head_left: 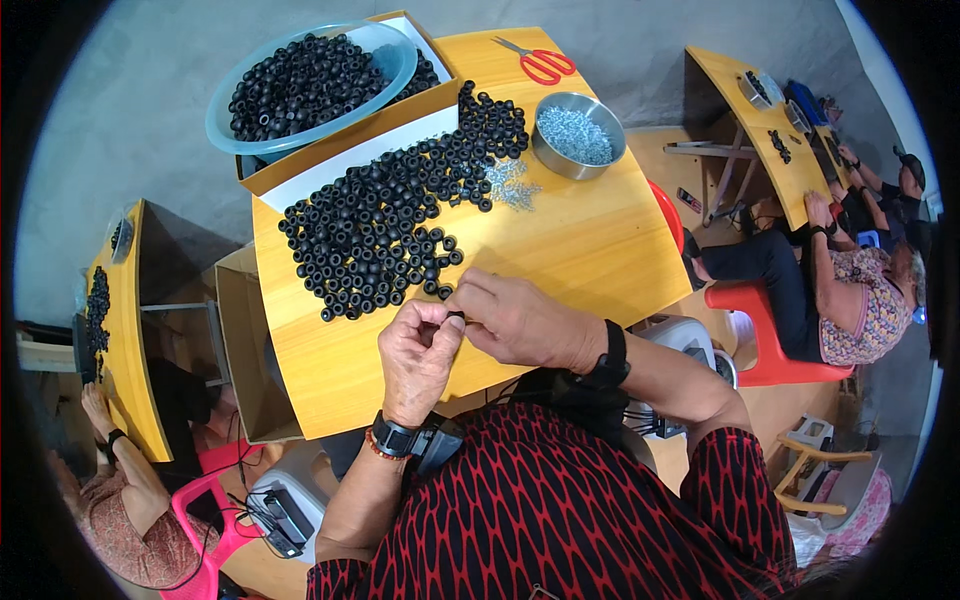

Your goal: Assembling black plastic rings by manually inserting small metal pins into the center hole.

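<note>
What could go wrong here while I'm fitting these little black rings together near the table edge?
The black ring pinched between your left hand and right hand sits close to the near rim of the table; a slip could drop it to the floor. The pile of black rings spreads wide, so a sweeping wrist might scatter some. The loose small metal parts beside the steel bowl could mix into that pile.

Hidden between pinching fingertips

Small black ring (455, 317) mostly covered by left hand (417, 360) and right hand (520, 325); contents of steel bowl (578, 134) too small to identify; cardboard box (350, 140) interior largely hidden under blue basin (310, 85).
</note>
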`<state>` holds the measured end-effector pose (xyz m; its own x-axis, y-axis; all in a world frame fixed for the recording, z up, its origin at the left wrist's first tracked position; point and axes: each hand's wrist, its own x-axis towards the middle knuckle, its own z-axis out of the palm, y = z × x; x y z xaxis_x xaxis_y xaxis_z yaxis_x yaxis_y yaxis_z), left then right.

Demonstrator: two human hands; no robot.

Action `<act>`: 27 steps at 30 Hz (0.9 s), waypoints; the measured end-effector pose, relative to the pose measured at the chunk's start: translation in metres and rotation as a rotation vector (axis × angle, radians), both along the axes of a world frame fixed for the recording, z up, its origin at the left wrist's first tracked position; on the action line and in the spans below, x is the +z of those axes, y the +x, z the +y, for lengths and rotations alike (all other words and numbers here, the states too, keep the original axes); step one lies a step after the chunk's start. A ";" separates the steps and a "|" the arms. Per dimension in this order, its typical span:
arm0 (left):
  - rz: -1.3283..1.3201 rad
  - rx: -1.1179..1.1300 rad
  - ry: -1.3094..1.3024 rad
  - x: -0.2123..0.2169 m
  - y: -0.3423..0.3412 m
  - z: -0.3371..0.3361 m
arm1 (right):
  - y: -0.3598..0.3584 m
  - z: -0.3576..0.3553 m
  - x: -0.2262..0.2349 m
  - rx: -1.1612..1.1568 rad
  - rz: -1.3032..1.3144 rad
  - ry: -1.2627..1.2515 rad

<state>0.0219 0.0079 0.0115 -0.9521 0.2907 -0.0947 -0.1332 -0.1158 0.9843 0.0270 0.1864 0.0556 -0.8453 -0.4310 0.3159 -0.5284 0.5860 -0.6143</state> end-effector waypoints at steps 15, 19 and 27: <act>-0.004 0.025 0.000 -0.001 -0.004 0.001 | -0.003 0.000 0.000 0.016 -0.042 0.076; -0.012 0.040 0.008 0.002 -0.003 0.004 | -0.002 0.000 -0.002 0.008 0.014 0.124; -0.008 -0.017 0.029 -0.005 -0.006 -0.005 | -0.003 -0.001 -0.002 -0.020 0.004 0.092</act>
